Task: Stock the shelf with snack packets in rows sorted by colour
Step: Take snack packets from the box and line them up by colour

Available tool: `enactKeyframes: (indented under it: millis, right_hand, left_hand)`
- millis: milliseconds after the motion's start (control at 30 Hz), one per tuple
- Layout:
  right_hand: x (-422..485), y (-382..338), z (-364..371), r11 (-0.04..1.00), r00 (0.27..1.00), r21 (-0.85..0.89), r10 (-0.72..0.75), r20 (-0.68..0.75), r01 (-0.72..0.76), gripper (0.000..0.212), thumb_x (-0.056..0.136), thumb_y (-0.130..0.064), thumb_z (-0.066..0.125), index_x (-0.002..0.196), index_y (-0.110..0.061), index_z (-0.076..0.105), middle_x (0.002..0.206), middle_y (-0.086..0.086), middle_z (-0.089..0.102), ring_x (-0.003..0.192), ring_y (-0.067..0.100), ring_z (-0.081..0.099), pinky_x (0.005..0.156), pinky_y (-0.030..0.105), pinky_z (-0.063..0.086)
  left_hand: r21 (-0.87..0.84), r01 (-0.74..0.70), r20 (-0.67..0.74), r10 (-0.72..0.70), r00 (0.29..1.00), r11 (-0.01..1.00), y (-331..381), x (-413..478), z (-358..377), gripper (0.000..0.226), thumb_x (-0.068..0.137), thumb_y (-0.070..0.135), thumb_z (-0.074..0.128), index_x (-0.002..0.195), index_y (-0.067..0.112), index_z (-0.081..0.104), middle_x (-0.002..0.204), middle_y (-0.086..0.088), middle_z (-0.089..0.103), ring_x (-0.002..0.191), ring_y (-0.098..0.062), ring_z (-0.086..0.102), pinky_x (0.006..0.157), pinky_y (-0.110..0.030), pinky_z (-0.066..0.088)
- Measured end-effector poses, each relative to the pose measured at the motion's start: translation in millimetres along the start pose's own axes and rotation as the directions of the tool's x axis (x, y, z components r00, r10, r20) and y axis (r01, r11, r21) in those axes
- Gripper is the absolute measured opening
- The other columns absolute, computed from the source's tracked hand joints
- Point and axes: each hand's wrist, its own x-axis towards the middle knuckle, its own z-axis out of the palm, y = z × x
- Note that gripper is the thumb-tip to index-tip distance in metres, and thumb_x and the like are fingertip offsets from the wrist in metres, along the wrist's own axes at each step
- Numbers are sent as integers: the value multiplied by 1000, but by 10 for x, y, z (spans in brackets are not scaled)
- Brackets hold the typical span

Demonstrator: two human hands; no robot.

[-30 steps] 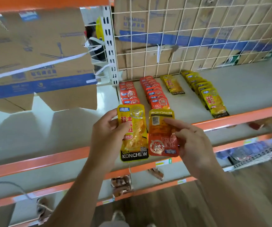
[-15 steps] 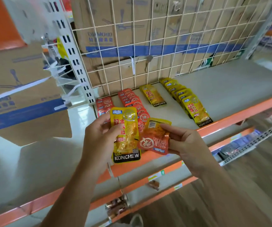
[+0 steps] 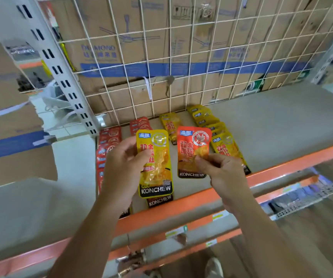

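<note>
1. Snack packets are in both hands: the left hand [image 3: 121,169] pinches a yellow packet [image 3: 154,163], thumb on its face, and the right hand [image 3: 223,175] pinches a red packet [image 3: 191,151] low on its right edge.
2. Both are upright, side by side, above the front of the shelf [image 3: 282,125].
3. The red rows [image 3: 109,141] run front to back under and left of the yellow packet. The short yellow row [image 3: 170,125] and the long yellow row [image 3: 217,133] lie behind and right of the red packet.
4. Each packet likely hangs over the other colour's side, so the red one should probably go left.
</note>
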Motion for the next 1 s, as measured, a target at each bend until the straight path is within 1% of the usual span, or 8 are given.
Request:
enactKeyframes:
  millis: [100, 233, 333, 467, 600, 667, 767, 1000]
  right_hand:
    - [196, 58, -184, 996, 999, -90, -18, 43, 22, 26, 85, -13, 71, 58, -13, 68, 56, -3, 56, 56, 11, 46, 58, 24, 37]
    - [390, 101, -344, 987, 995, -161, -10, 99, 26, 37, 85, -16, 71, 49, -15, 62, 47, -7, 41, 52, 12, 34, 52, 28, 27]
    - [490, 114, -386, 980, 986, -195, 7, 167, 26, 40, 87, -14, 68, 49, -25, 64, 50, -4, 43, 54, 11, 34, 52, 28, 27]
    - [613, 142, -408, 974, 980, -225, 21, 199, 25, 39, 88, -12, 67, 51, -17, 57, 51, 1, 49, 52, 13, 40, 55, 30, 33]
    - [727, 159, -336, 974, 983, -226, 24, 183, 18, 14, 89, -12, 67, 75, -13, 68, 73, 10, 70, 69, 31, 63, 71, 47, 54]
    - [770, 150, -309, 975, 986, -223, 14, 168, 24, 10, 89, -12, 66, 79, -11, 68, 79, 14, 71, 74, 34, 65, 75, 54, 54]
    - [838, 104, -317, 973, 992, -228, 3, 123, 26, 14, 88, -10, 67, 77, -18, 67, 74, 2, 72, 72, 24, 66, 76, 49, 54]
    - [1005, 30, -411, 984, 999, -179, -8, 40, 15, 10, 83, -13, 70, 77, -22, 69, 79, 3, 74, 79, 26, 70, 80, 52, 56]
  left_hand:
    - [-2, 31, -34, -31, 999, 1000, -20, -3, 264, 25, 87, -2, 61, 98, 19, 71, 80, 1, 74, 76, -21, 68, 68, -41, 59]
    - [-22, 63, -103, -65, 993, 998, -37, -20, 540, 27, 88, -3, 61, 98, 19, 72, 83, -2, 75, 78, -26, 71, 68, -43, 59]
    - [-24, 88, -162, -90, 983, 996, -66, -46, 644, 24, 88, -3, 60, 98, 16, 72, 82, -3, 74, 75, -21, 68, 67, -41, 59]
    - [-51, 118, -222, -126, 967, 992, -121, -57, 692, 23, 88, -2, 60, 97, 16, 70, 87, -7, 74, 79, -24, 69, 72, -46, 59]
    - [-106, 142, -223, -163, 961, 984, -129, -4, 716, 23, 89, -2, 60, 99, 17, 69, 87, -4, 74, 74, -14, 69, 63, -33, 60]
    - [-102, 152, -215, -171, 962, 983, -156, 54, 720, 22, 89, -2, 60, 103, 13, 69, 88, -5, 74, 74, -14, 70, 65, -35, 61]
    - [-92, 145, -190, -160, 969, 985, -226, 170, 727, 24, 88, -3, 61, 96, 18, 71, 88, -7, 73, 77, -18, 68, 69, -40, 61]
    - [-94, 162, -155, -175, 972, 982, -325, 435, 864, 19, 89, -1, 63, 95, 16, 70, 77, 5, 72, 73, -12, 67, 66, -31, 59]
